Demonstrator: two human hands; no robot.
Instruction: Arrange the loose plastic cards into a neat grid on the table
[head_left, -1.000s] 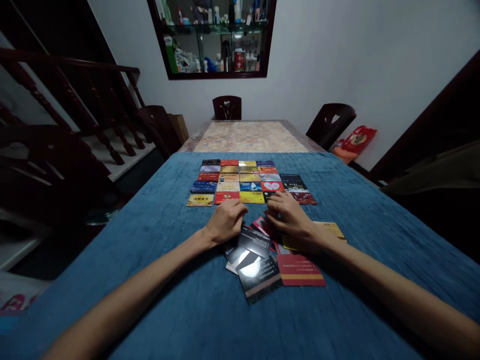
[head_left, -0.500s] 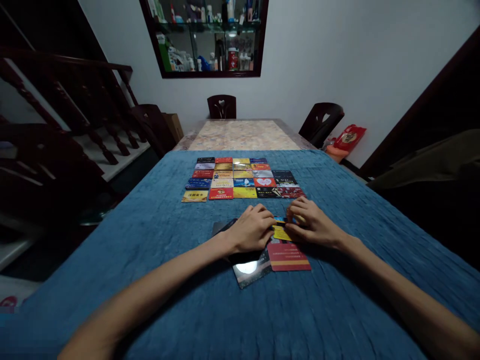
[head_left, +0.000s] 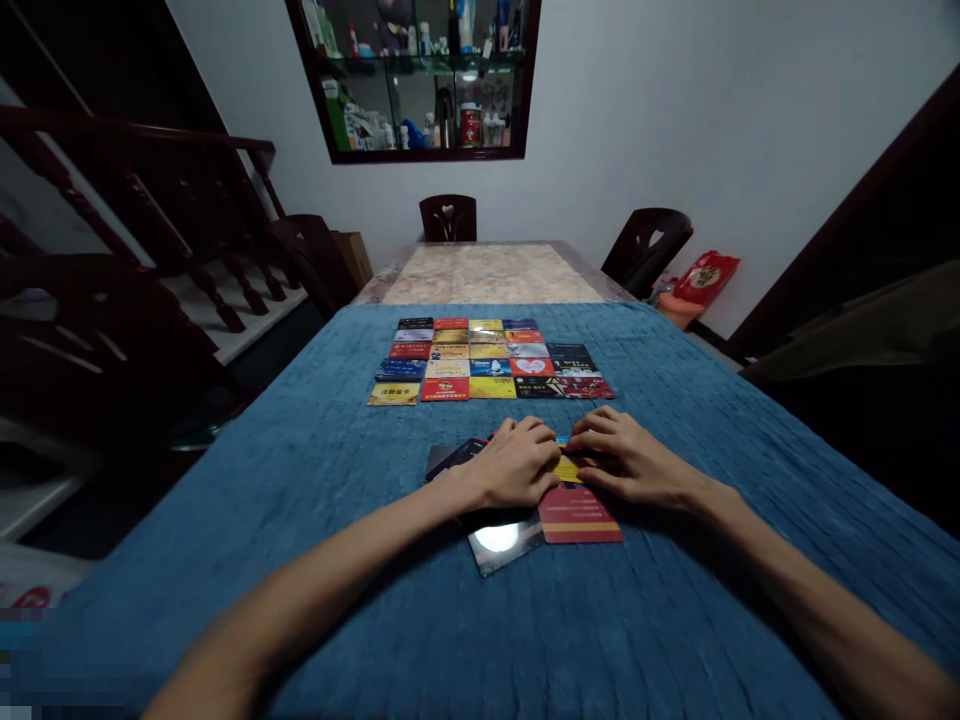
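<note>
Left grip (head_left: 554, 466) has neared right grip (head_left: 577, 460), yellow card (head_left: 568, 470) between.

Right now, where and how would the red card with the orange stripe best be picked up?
Probably by its near right corner, the right hand coming in low from the right and pinching top and underside. The red card looks flat and thin on the blue cloth, that corner uncovered; the glossy dark card crowds its left side.

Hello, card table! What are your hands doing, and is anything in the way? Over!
Left hand on loose cards. Right hand at yellow card. Hands partly cover pile. Over.
</note>
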